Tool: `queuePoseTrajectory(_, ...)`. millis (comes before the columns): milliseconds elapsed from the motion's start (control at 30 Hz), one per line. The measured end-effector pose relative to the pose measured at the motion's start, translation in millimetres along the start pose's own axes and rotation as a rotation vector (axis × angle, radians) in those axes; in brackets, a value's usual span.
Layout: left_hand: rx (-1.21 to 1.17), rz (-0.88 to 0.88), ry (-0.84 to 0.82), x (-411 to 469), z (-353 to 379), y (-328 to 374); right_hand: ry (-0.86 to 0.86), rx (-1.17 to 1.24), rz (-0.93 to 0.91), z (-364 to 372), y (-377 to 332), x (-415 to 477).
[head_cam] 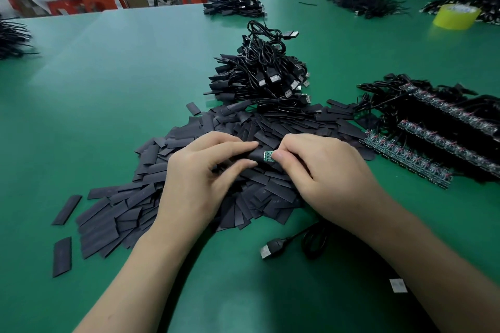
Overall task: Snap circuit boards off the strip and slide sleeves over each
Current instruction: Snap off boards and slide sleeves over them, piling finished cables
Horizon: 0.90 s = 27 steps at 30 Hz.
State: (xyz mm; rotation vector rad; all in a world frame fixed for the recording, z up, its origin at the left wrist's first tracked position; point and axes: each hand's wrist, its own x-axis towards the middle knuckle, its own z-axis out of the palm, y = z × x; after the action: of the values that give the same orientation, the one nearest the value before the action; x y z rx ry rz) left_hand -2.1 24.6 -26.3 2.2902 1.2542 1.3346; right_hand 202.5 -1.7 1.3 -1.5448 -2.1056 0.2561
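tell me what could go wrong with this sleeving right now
The circuit board is only partly inside the sleeve that the left hand holds; its corners could catch the opening and bunch it. The right hand pinches just the board's end, so it might slip. The cable by the right forearm could snag.

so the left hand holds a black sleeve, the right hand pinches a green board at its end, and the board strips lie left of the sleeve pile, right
Not quite. In the head view the board strips lie right of the sleeve pile, not left; the rest holds.
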Motion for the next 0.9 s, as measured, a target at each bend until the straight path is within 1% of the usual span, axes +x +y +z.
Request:
queuePoseTrajectory(100, 0.014, 0.044, -0.049, 0, -1, -3, -0.029, 0.016, 0.029, 2, 4, 1)
queuePoseTrajectory(167, 0.004, 0.050, -0.066, 0, -2, -4, -0.039, 0.079, 0.058, 3, 8, 1)
queuePoseTrajectory(333, 0.057, 0.105, -0.048, 1, -2, -4, -0.080, 0.283, 0.123, 5, 15, 2)
queuePoseTrajectory(433, 0.081, 0.138, -0.037, 1, -2, -5, -0.080, 0.344, 0.132, 6, 17, 3)
queuePoseTrajectory(567, 0.057, 0.111, -0.056, 1, -1, -4, -0.070, 0.315, 0.128, 8, 20, 3)
queuePoseTrajectory(767, -0.040, 0.030, -0.068, 1, 2, -1, 0.006, 0.170, 0.079, 10, 18, 2)
queuePoseTrajectory(900, -0.052, 0.004, -0.069, 0, 1, -2, -0.014, 0.165, 0.068, 10, 18, 1)
